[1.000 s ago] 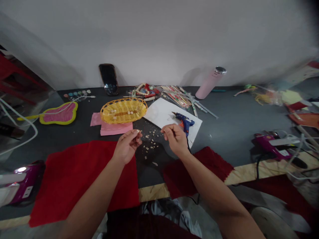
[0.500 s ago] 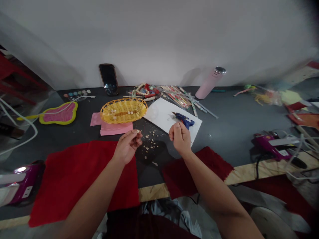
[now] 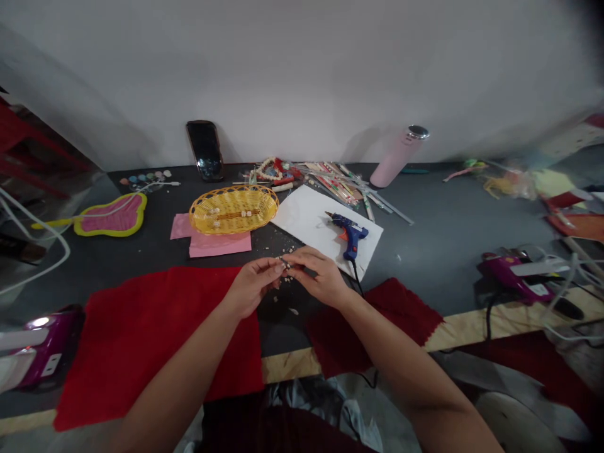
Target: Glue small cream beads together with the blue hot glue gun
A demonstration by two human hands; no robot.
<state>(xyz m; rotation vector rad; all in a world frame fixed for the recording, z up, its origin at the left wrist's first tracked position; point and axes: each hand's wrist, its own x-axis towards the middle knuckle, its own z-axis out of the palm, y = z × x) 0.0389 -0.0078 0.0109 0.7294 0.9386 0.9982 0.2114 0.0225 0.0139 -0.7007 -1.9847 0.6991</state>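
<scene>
My left hand (image 3: 255,286) pinches a small pale piece (image 3: 285,265) over the dark table. Meeting it fingertip to fingertip, my right hand (image 3: 319,277) is closed at the same piece; whatever else lies between its fingers is too small to name. Pale crumbs (image 3: 289,288) are scattered on the table under both hands. Behind them a yellow wicker basket (image 3: 226,204) with a few small pale pieces in it rests on pink sheets (image 3: 221,244). A blue glue gun (image 3: 350,234) lies on a white board (image 3: 306,211), right of the basket.
Red cloth (image 3: 165,327) covers the front left, and a darker red cloth (image 3: 399,305) hangs over the front edge. At the back stand a phone (image 3: 205,151), a pile of sticks (image 3: 337,182) and a pink bottle (image 3: 399,157). Purple devices (image 3: 516,274) sit at both sides.
My right hand has moved left and down from beside the glue gun to meet my left hand, which has shifted slightly right. The whole glue gun now shows.
</scene>
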